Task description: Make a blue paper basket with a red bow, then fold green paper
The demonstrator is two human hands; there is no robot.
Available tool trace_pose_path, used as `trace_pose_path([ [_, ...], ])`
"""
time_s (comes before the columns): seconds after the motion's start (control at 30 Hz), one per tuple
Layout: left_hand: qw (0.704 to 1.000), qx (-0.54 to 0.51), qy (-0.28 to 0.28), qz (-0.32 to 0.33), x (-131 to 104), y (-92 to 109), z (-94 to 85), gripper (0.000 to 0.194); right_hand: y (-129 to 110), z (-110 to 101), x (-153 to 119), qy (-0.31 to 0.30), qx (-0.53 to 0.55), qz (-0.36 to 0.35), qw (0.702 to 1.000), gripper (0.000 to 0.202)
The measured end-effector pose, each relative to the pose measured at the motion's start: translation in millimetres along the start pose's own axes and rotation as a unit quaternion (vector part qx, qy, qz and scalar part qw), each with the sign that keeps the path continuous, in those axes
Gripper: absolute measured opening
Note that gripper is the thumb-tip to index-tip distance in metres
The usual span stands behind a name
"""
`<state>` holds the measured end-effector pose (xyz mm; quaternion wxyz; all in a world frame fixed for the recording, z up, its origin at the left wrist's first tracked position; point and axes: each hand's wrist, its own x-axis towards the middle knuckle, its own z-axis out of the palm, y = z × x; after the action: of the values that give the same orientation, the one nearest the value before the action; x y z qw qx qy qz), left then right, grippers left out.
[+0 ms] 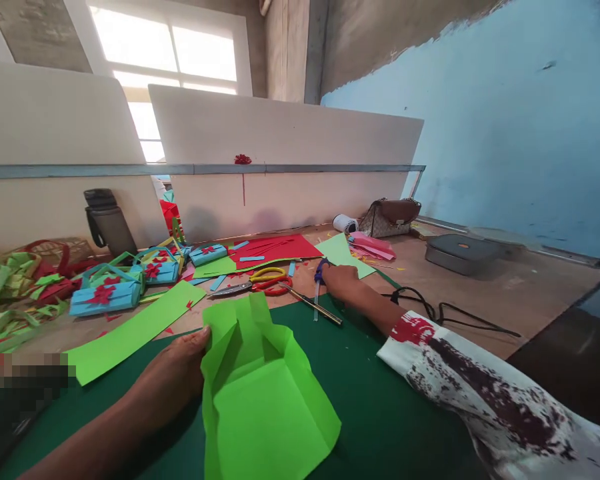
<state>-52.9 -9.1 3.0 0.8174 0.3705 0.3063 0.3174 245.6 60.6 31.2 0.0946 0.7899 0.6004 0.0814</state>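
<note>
My left hand (180, 360) is closed on the edge of a folded bright green paper (270, 407), pinching it between thumb and fingers. The paper has raised, creased sides and tilts toward me over the green mat (375, 407). Farther away, my right hand (341, 281) reaches across the table with its fingers wrapped round a blue glue gun (321, 271). A clear glue stick (317, 303) sticks out of it toward me. Beside it lie a slim metallic pen-like tool (314, 305), yellow-handled scissors (267, 275) and a red-handled pair (279, 287).
Small blue paper bags (107, 297) with red flowers stand at left, near a dark bottle (109, 220). A green strip (135, 327), red paper (280, 248) and scraps lie about. At right are a black cord (460, 317), a grey case (463, 253) and a handbag (390, 218).
</note>
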Motion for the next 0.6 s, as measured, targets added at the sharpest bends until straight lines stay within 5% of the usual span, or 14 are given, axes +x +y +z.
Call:
trace_pose_path([
  [0.3,0.995,-0.002,-0.084,0.044,9,-4,-23.7,0.046,-2,-11,2,0.104,-0.013,0.017,0.994,0.033],
  [0.6,0.98,0.176,0.091,-0.026,-6,5,-18.7,0.038,9,-46,-13,0.24,0.004,0.013,0.971,0.032],
])
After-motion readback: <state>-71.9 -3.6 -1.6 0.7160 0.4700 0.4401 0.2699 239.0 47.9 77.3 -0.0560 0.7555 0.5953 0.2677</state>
